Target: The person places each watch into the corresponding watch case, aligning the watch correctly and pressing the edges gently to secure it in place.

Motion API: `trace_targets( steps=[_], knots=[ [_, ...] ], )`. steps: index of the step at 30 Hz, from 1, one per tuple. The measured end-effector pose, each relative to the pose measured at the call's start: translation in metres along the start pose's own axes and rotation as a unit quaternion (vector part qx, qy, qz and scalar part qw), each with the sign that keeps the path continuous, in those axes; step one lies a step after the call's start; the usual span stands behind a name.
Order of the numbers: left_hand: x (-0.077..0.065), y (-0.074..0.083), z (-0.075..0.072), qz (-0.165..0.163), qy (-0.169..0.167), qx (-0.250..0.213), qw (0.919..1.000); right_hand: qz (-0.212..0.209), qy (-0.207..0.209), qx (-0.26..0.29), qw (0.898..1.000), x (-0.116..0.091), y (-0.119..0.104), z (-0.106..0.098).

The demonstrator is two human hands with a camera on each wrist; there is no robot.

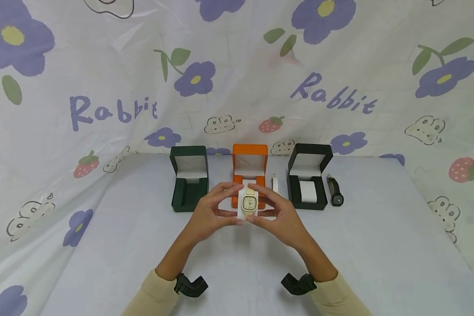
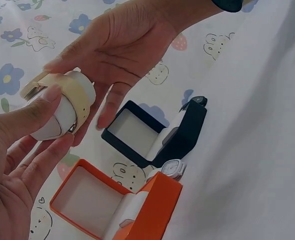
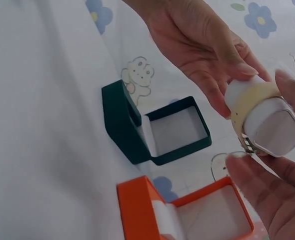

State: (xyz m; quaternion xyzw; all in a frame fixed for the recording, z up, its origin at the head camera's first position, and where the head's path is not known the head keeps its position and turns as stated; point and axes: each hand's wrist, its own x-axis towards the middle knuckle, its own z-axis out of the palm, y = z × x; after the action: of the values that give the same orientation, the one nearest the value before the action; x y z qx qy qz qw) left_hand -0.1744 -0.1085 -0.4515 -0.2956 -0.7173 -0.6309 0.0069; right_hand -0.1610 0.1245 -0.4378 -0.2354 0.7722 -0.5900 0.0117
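Note:
A wristwatch [image 1: 249,203] with a cream strap and a squarish gold-rimmed dial sits around a white cushion [image 3: 280,132], held above the table in front of the boxes. My left hand [image 1: 210,211] grips it from the left, thumb below and fingers above. From the right, my right hand [image 1: 283,216] pinches the same watch and cushion between thumb and fingers. The strap [image 2: 72,92] wraps the cushion, and its buckle [image 2: 33,91] shows in the left wrist view. Behind the hands stands an open orange box [image 1: 249,148], partly hidden, with a white cushion inside.
A dark green box [image 1: 189,151] stands open at the left with no cushion in it. To the right, an open black box [image 1: 324,188] holds a white cushion [image 1: 308,192]. A white watch [image 1: 275,183] lies between the orange and black boxes; a black watch [image 1: 335,191] lies farther right.

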Motion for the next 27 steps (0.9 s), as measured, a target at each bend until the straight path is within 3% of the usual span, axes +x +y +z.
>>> trace_targets(
  steps=[7,16,27],
  knots=[
    [0.001,0.000,-0.006,-0.004,0.012,0.010,0.9999,-0.044,-0.013,-0.058,0.997,0.001,-0.002,-0.016],
    [0.000,-0.001,-0.006,-0.013,0.012,-0.003,0.9998,-0.053,-0.037,-0.080,0.995,0.001,0.000,-0.017],
    [0.000,-0.001,-0.004,-0.015,0.000,-0.004,0.9999,-0.058,-0.031,-0.092,0.994,0.000,-0.002,-0.015]
  ],
)
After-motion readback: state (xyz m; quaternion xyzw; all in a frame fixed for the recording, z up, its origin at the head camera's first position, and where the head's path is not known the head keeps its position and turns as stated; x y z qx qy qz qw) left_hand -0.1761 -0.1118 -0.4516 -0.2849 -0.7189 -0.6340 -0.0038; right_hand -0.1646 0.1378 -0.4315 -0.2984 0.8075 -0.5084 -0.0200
